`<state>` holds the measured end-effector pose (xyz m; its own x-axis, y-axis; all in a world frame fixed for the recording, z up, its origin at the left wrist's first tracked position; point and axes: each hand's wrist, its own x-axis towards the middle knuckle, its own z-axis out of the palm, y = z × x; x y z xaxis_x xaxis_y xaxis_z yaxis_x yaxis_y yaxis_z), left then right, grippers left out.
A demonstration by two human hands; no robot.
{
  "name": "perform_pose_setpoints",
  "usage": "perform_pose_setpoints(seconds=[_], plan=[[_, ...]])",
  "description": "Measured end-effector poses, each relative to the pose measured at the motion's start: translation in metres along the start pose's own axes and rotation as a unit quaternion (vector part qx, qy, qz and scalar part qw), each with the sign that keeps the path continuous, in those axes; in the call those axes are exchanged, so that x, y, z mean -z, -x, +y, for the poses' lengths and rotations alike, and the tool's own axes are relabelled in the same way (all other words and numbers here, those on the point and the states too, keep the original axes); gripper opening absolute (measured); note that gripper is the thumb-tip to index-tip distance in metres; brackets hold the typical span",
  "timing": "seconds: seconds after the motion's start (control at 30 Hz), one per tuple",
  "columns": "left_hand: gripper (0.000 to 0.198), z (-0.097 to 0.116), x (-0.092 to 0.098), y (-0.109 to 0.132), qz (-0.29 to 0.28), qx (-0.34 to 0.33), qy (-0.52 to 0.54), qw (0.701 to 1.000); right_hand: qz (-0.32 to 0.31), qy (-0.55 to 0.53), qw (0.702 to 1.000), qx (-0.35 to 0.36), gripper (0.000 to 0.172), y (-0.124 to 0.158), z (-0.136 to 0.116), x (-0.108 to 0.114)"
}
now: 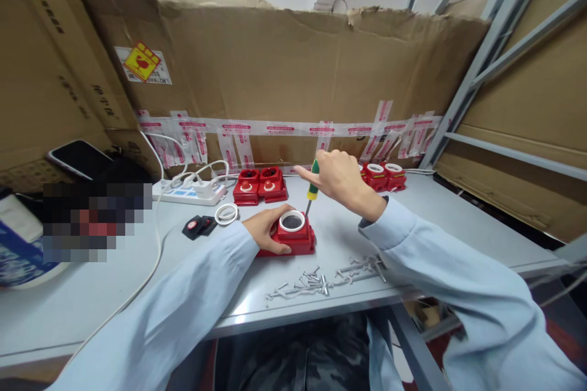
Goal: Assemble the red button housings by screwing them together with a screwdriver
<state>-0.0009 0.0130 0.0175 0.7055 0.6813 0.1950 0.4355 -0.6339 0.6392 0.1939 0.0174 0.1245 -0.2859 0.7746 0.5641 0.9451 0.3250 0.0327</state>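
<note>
On the table before me lies a red housing with a white ring around a dark round centre. My left hand grips its left side, thumb at the front and fingers behind. My right hand is closed around the green and yellow handle of a screwdriver. The shaft points down to the housing's right rear corner; whether the tip sits in a screw is too small to tell. Loose screws are scattered between the housing and the table's front edge.
Two red housings stand behind, and several with white rings at back right. White rings and black parts lie left, near a power strip with cables. A phone rests at far left. Cardboard walls the back.
</note>
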Motion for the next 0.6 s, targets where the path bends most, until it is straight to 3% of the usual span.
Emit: perform_pose_setpoints(seconds=[0.07,0.23,0.4,0.47,0.6], plan=[[0.065,0.000,0.000,0.000,0.001,-0.004,-0.002,1.000,-0.030,0.029,0.999,0.026,0.044,-0.003,-0.003,0.007],[0.065,-0.001,0.000,0.000,0.000,-0.002,-0.004,1.000,-0.110,-0.038,0.983,0.142,0.020,-0.011,0.005,0.020],[0.068,-0.003,-0.001,-0.001,0.003,0.002,-0.021,1.000,-0.196,-0.134,0.933,0.270,0.024,-0.018,0.022,0.031],[0.068,-0.004,-0.001,-0.001,0.002,0.001,-0.023,1.000,-0.221,-0.138,0.926,0.272,0.025,-0.019,0.022,0.035],[0.067,-0.004,-0.001,-0.001,0.007,-0.009,-0.020,1.000,-0.197,0.000,0.968,0.153,0.029,-0.016,0.011,0.039]])
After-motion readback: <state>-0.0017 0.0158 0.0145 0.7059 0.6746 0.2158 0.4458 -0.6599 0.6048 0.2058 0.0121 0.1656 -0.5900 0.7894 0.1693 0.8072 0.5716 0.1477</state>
